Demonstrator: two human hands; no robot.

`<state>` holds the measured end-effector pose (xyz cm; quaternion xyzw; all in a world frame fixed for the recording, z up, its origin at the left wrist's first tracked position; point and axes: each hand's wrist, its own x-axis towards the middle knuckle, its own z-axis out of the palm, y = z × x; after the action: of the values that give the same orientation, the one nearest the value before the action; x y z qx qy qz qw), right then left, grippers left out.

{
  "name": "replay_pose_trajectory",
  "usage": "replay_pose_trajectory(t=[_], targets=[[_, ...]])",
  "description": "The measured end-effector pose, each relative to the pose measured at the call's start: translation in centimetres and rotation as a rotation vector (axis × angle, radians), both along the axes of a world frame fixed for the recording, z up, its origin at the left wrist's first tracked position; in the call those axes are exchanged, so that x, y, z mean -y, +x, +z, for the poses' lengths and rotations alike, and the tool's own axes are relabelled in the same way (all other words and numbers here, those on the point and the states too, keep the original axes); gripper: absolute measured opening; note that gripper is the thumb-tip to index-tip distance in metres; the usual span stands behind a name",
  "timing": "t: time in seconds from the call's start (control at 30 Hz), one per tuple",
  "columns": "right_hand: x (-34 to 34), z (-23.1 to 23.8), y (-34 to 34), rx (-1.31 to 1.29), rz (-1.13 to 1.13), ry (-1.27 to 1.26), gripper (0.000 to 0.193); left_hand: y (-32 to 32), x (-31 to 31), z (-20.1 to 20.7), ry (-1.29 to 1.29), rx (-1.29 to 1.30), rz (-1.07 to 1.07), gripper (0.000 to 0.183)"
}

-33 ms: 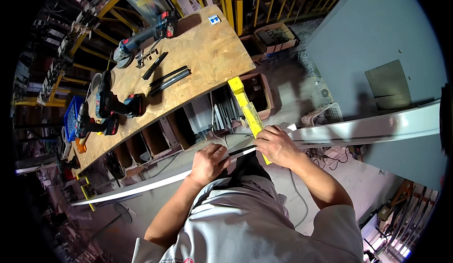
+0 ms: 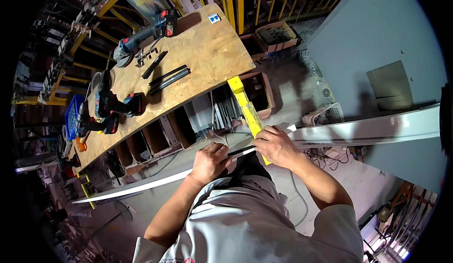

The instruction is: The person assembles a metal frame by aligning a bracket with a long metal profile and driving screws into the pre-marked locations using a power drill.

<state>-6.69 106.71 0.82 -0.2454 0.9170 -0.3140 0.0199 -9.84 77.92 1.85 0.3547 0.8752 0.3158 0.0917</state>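
A long white profile (image 2: pixel 151 183) runs from the far left in to my body, just in front of my waist. My left hand (image 2: pixel 209 163) is closed around it, fingers curled over the top. To the right, my right hand (image 2: pixel 277 146) is closed on the stretch near the white end (image 2: pixel 291 128), which pokes out past its fingers. Between the hands a dark strip (image 2: pixel 240 150) shows along the profile. The right hand lies over a yellow support arm (image 2: pixel 245 105) that juts from the bench. Both palms are hidden.
On the wooden bench (image 2: pixel 212 50) lie an angle grinder (image 2: pixel 137 41), cordless drills (image 2: pixel 106 97) and black strips (image 2: pixel 170 80). A wide white profile (image 2: pixel 373 128) extends right, before a grey panel (image 2: pixel 349 50). Boxes (image 2: pixel 278 36) and a white basket (image 2: pixel 325 114) stand on the floor.
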Motion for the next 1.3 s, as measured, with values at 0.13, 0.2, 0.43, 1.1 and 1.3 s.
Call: replay_pose_trajectory(t=[0.13, 0.2, 0.43, 1.1, 1.3], targets=[[-0.8, 0.0, -0.6, 0.056, 0.029, -0.021, 0.028, 0.2, -1.4, -1.1, -0.033, 0.069, -0.034, 0.029], [-1.4, 0.1, -0.6, 0.059, 0.008, -0.039, 0.031, 0.6, -1.5, -1.3, -0.05, 0.099, -0.041, 0.029], [-6.7, -0.2, -1.2, 0.131, -0.099, -0.112, 0.036, 1.6, -2.3, -0.9, -0.062, 0.063, 0.059, 0.026], [-6.6, -0.6, -2.3, 0.172, -0.03, -0.158, 0.028, 3.1, 0.3, -1.0, -0.073, -0.039, 0.14, 0.022], [-7.1, -0.7, -2.8, 0.229, -0.018, -0.222, 0.028, 3.0, 0.0, -1.2, -0.039, -0.013, 0.165, 0.022]])
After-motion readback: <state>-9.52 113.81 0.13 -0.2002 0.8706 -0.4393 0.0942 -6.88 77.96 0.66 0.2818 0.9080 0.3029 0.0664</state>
